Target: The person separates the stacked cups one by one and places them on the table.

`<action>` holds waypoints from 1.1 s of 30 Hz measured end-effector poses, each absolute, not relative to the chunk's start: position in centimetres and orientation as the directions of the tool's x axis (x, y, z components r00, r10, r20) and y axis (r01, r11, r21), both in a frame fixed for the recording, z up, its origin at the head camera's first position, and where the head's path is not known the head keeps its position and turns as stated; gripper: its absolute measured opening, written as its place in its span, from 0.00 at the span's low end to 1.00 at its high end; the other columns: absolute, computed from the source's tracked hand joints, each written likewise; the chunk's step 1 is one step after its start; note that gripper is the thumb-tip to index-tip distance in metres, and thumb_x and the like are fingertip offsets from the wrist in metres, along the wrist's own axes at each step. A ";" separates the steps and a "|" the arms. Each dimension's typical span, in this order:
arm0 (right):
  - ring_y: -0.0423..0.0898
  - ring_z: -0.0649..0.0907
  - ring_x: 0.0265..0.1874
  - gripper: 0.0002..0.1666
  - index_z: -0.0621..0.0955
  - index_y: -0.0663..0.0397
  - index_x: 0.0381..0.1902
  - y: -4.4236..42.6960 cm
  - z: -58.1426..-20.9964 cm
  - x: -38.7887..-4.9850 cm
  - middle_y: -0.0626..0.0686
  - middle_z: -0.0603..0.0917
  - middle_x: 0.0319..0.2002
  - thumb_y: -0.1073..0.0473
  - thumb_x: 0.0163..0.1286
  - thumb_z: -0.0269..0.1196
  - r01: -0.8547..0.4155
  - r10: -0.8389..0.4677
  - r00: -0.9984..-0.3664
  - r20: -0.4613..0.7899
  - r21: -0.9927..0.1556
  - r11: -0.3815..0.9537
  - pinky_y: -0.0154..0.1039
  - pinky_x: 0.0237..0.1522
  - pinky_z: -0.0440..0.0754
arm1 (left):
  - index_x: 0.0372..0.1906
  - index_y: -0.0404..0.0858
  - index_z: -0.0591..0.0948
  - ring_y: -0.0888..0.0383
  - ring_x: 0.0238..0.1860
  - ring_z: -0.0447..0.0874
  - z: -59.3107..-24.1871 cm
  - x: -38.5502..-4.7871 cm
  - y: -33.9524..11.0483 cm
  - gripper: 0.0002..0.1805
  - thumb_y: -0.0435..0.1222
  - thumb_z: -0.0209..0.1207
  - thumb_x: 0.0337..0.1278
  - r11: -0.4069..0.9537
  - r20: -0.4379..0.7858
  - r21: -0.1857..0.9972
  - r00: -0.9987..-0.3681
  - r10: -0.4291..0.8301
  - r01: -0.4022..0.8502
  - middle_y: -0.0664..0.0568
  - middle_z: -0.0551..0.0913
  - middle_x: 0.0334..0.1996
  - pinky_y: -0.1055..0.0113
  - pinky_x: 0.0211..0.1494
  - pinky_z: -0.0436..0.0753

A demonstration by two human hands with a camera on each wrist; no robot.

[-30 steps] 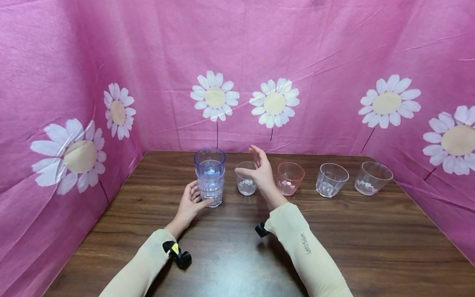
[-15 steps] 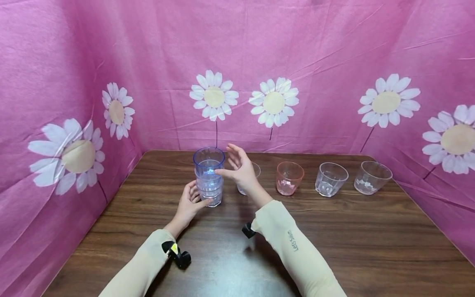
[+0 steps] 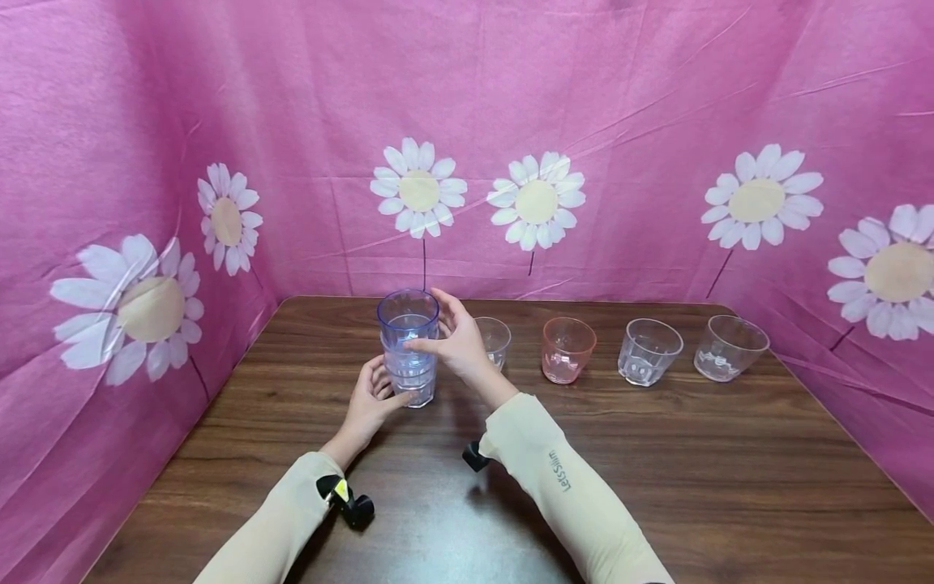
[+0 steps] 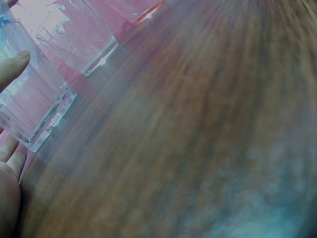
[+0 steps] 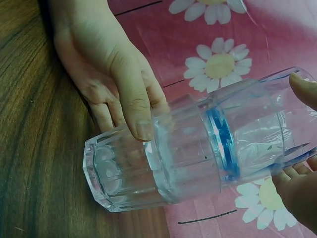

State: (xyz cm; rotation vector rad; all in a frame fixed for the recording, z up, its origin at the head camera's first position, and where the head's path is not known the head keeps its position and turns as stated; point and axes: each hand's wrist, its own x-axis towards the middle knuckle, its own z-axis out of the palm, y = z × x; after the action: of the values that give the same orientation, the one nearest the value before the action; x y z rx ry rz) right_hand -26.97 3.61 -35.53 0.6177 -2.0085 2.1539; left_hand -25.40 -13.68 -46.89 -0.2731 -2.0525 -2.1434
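A stack of clear cups [image 3: 412, 369] with a blue-rimmed cup [image 3: 407, 312] on top stands upright at the table's left centre. My left hand [image 3: 365, 410] grips the lower part of the stack, thumb in front and fingers around its left side. At the top right, my right hand [image 3: 461, 345] has its thumb and fingers around the blue cup. In the right wrist view the stack [image 5: 183, 148] lies between the left hand [image 5: 114, 74] and the right hand [image 5: 299, 193]. The left wrist view shows the left thumb against the stack's clear base [image 4: 49, 119].
Right of the stack a clear cup [image 3: 496, 337] stands partly behind my right hand. Farther right are a pink cup [image 3: 567, 353], then two clear cups [image 3: 649, 353]. A pink flowered cloth [image 3: 474, 81] hangs behind and beside the wooden table [image 3: 693, 487].
My right hand has moved left, from in front of the clear cup to the blue cup on the stack, and its fingers have closed around it. My left hand has kept its grip.
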 end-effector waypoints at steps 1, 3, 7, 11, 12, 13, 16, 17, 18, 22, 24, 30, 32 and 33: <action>0.57 0.70 0.68 0.53 0.63 0.69 0.71 3.6 -35.6 -27.0 0.66 0.70 0.67 0.79 0.48 0.72 -0.364 -0.175 -0.910 0.377 -0.926 -0.103 0.41 0.71 0.64 | 0.68 0.24 0.58 0.68 0.50 0.76 -46.9 -25.4 -13.7 0.42 0.16 0.65 0.46 -0.041 0.241 0.970 -0.970 0.010 0.240 0.32 0.71 0.61 0.72 0.58 0.75; 0.56 0.71 0.68 0.52 0.64 0.69 0.71 3.5 -35.7 -27.1 0.66 0.72 0.67 0.79 0.48 0.73 -0.358 -0.166 -0.914 0.370 -0.929 -0.096 0.40 0.70 0.64 | 0.68 0.24 0.58 0.68 0.50 0.76 -46.9 -25.3 -13.7 0.42 0.16 0.65 0.46 -0.035 0.239 0.971 -0.971 0.011 0.239 0.32 0.71 0.61 0.72 0.58 0.75; 0.56 0.72 0.67 0.51 0.65 0.69 0.70 3.4 -35.8 -27.1 0.66 0.73 0.65 0.79 0.48 0.73 -0.360 -0.152 -0.917 0.369 -0.929 -0.087 0.41 0.70 0.65 | 0.68 0.24 0.58 0.68 0.50 0.76 -46.9 -25.3 -13.8 0.43 0.16 0.65 0.47 -0.030 0.235 0.972 -0.972 0.013 0.234 0.32 0.71 0.61 0.72 0.58 0.75; 0.56 0.72 0.67 0.50 0.66 0.70 0.70 3.4 -35.9 -27.1 0.65 0.74 0.65 0.78 0.48 0.74 -0.358 -0.146 -0.918 0.368 -0.929 -0.091 0.40 0.69 0.66 | 0.68 0.24 0.58 0.67 0.51 0.76 -46.9 -25.3 -13.8 0.42 0.16 0.65 0.47 -0.036 0.227 0.973 -0.974 0.012 0.226 0.32 0.71 0.62 0.72 0.59 0.75; 0.56 0.72 0.66 0.50 0.66 0.69 0.70 3.4 -35.9 -27.1 0.65 0.74 0.65 0.78 0.48 0.74 -0.357 -0.142 -0.919 0.367 -0.929 -0.095 0.40 0.69 0.66 | 0.68 0.25 0.58 0.67 0.51 0.75 -46.9 -25.3 -13.8 0.42 0.16 0.65 0.47 -0.036 0.224 0.974 -0.974 0.012 0.224 0.32 0.71 0.62 0.72 0.59 0.75; 0.56 0.73 0.66 0.50 0.67 0.69 0.69 3.4 -35.8 -27.1 0.65 0.75 0.64 0.78 0.48 0.74 -0.356 -0.137 -0.920 0.367 -0.929 -0.099 0.40 0.68 0.67 | 0.68 0.24 0.58 0.67 0.51 0.75 -46.9 -25.3 -13.8 0.42 0.16 0.65 0.47 -0.034 0.224 0.974 -0.975 0.014 0.223 0.31 0.71 0.62 0.72 0.59 0.74; 0.55 0.74 0.65 0.48 0.68 0.69 0.69 3.4 -35.6 -27.0 0.65 0.76 0.63 0.79 0.48 0.73 -0.362 -0.121 -0.918 0.377 -0.923 -0.126 0.39 0.67 0.68 | 0.68 0.24 0.58 0.67 0.51 0.75 -46.9 -25.3 -13.8 0.42 0.16 0.65 0.47 -0.031 0.220 0.975 -0.975 0.015 0.219 0.31 0.71 0.62 0.71 0.59 0.74; 0.55 0.74 0.65 0.48 0.68 0.69 0.69 3.5 -35.5 -26.9 0.65 0.76 0.63 0.79 0.48 0.73 -0.364 -0.118 -0.918 0.380 -0.921 -0.135 0.38 0.67 0.68 | 0.68 0.24 0.58 0.67 0.51 0.75 -46.9 -25.3 -13.7 0.42 0.16 0.65 0.47 -0.030 0.221 0.975 -0.975 0.015 0.220 0.31 0.71 0.62 0.71 0.59 0.74; 0.55 0.74 0.65 0.48 0.68 0.68 0.68 3.5 -35.4 -26.9 0.64 0.76 0.63 0.79 0.48 0.73 -0.366 -0.114 -0.917 0.382 -0.920 -0.143 0.37 0.67 0.69 | 0.68 0.24 0.57 0.67 0.51 0.75 -46.9 -25.3 -13.7 0.42 0.17 0.65 0.47 -0.030 0.222 0.975 -0.975 0.015 0.221 0.31 0.71 0.62 0.71 0.59 0.75; 0.53 0.74 0.66 0.49 0.69 0.66 0.69 3.6 -34.9 -26.7 0.63 0.76 0.64 0.79 0.47 0.74 -0.369 -0.106 -0.916 0.386 -0.917 -0.148 0.35 0.66 0.69 | 0.68 0.24 0.58 0.68 0.50 0.76 -46.7 -25.3 -13.7 0.42 0.16 0.65 0.47 -0.040 0.226 0.973 -0.974 0.012 0.226 0.31 0.71 0.61 0.72 0.58 0.75; 0.53 0.73 0.66 0.49 0.69 0.66 0.69 3.6 -34.6 -26.6 0.63 0.75 0.65 0.79 0.47 0.74 -0.373 -0.099 -0.916 0.388 -0.916 -0.146 0.36 0.66 0.69 | 0.68 0.24 0.58 0.68 0.50 0.76 -46.7 -25.3 -13.7 0.42 0.16 0.65 0.47 -0.046 0.229 0.972 -0.973 0.010 0.228 0.32 0.71 0.61 0.72 0.58 0.75; 0.52 0.74 0.65 0.49 0.69 0.66 0.69 4.0 -33.9 -26.3 0.62 0.75 0.65 0.80 0.47 0.73 -0.390 -0.076 -0.910 0.408 -0.903 -0.179 0.37 0.66 0.70 | 0.68 0.24 0.58 0.67 0.50 0.76 -46.7 -25.4 -13.7 0.42 0.16 0.65 0.47 -0.049 0.227 0.973 -0.974 0.011 0.226 0.32 0.71 0.61 0.72 0.59 0.75; 0.52 0.74 0.65 0.49 0.69 0.66 0.69 4.1 -33.7 -26.1 0.63 0.75 0.64 0.80 0.48 0.73 -0.402 -0.069 -0.904 0.422 -0.894 -0.197 0.37 0.65 0.71 | 0.68 0.24 0.58 0.67 0.50 0.76 -46.7 -25.4 -13.7 0.42 0.16 0.65 0.47 -0.046 0.224 0.974 -0.975 0.012 0.223 0.32 0.71 0.61 0.72 0.59 0.75; 0.52 0.74 0.65 0.49 0.69 0.67 0.69 4.3 -33.5 -26.0 0.63 0.75 0.64 0.81 0.48 0.73 -0.409 -0.066 -0.900 0.430 -0.888 -0.208 0.38 0.65 0.71 | 0.68 0.24 0.58 0.67 0.50 0.76 -46.7 -25.4 -13.7 0.42 0.16 0.65 0.47 -0.045 0.223 0.974 -0.975 0.012 0.223 0.32 0.71 0.61 0.72 0.59 0.75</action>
State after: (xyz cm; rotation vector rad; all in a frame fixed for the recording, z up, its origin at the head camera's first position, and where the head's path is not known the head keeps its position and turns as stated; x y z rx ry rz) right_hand -26.00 4.25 -33.48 0.5632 -1.8146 2.2083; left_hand -25.39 -13.66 -46.71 -0.2568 -2.0637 -2.1551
